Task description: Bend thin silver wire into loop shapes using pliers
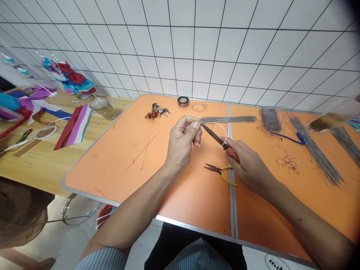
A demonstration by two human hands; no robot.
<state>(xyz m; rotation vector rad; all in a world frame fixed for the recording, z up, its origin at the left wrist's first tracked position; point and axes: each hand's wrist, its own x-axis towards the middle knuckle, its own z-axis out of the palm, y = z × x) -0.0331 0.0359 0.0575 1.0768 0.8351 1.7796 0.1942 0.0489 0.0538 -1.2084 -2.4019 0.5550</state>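
My left hand (181, 142) pinches the end of a thin silver wire (221, 125), bent into a loop, between thumb and fingertips. My right hand (249, 165) grips long-nosed pliers with red handles (232, 153), and their dark jaws (213, 135) reach up to the wire by my left thumb. Yellow-handled pliers (221, 173) lie open on the orange table (120, 176) just below my hands. A straight bundle of wires (229, 119) lies just beyond the loop. Whether the jaws clamp the wire is hidden by my fingers.
Keys (156, 111) and a tape roll (183, 101) lie at the table's far side. Wire bundles (316, 150) and a wire tangle (286, 159) lie on the right. A glass jar (103, 108) and craft materials stand on a wooden table at left, beside another person's head (19, 213).
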